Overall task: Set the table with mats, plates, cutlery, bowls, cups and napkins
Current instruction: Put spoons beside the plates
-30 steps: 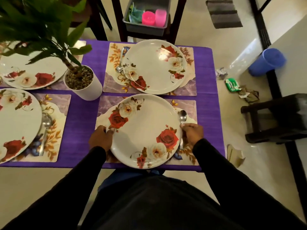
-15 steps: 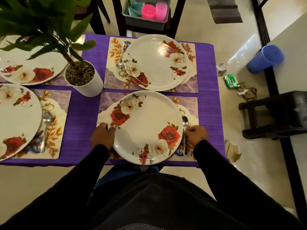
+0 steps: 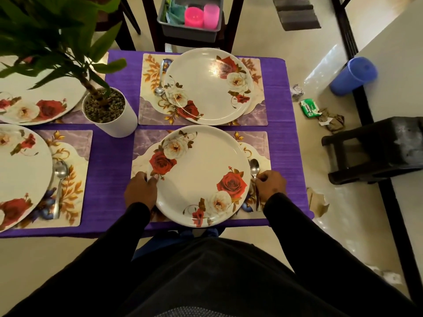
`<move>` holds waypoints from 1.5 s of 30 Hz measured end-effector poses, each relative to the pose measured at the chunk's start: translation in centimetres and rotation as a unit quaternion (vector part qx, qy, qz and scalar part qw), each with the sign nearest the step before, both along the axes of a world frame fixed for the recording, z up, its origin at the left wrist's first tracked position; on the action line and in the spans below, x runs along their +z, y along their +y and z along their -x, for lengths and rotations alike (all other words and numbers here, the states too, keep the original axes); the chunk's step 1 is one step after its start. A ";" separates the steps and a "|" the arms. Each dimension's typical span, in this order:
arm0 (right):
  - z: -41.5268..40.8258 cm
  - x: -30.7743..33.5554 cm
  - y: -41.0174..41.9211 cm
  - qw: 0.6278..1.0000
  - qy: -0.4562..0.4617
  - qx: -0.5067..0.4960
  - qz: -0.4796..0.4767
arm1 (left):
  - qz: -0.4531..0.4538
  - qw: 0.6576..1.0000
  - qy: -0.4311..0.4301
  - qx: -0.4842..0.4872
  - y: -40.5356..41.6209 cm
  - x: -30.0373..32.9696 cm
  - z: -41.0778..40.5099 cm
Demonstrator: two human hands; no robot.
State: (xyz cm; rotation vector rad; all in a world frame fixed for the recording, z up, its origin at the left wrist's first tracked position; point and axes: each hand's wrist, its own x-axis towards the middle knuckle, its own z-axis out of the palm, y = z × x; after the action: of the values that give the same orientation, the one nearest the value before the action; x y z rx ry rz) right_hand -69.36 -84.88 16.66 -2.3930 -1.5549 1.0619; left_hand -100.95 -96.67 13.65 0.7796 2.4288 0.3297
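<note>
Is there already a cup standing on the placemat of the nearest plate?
No. The nearest placemat carries only the floral plate and a spoon; the pink cups are in the grey tub.

The near plate lies on a mat, with a spoon just right of it. Behind the near plate sits a second plate. Left of the near plate stands a potted plant; 2 more plates lie farther left.

Your near plate looks glossy and smooth; the spoon right of it is shiny metal; the purple cloth is matt and ribbed.
</note>
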 end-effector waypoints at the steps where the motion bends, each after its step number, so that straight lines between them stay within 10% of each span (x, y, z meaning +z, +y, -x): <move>1: 0.1 -0.1 0.0 1.000 0.001 0.002 -0.001 | 0.001 1.000 0.003 -0.002 0.0 0.0 0.0; 45: 1.2 0.1 -0.3 1.000 -0.006 0.015 0.000 | -0.019 0.999 -0.023 0.028 0.2 2.2 -0.5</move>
State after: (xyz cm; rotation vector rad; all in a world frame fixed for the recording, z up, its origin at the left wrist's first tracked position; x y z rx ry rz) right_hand -70.60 -85.22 16.79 -2.3876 -1.6004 1.0557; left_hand -100.46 -96.51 15.88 0.7142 2.4098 0.4115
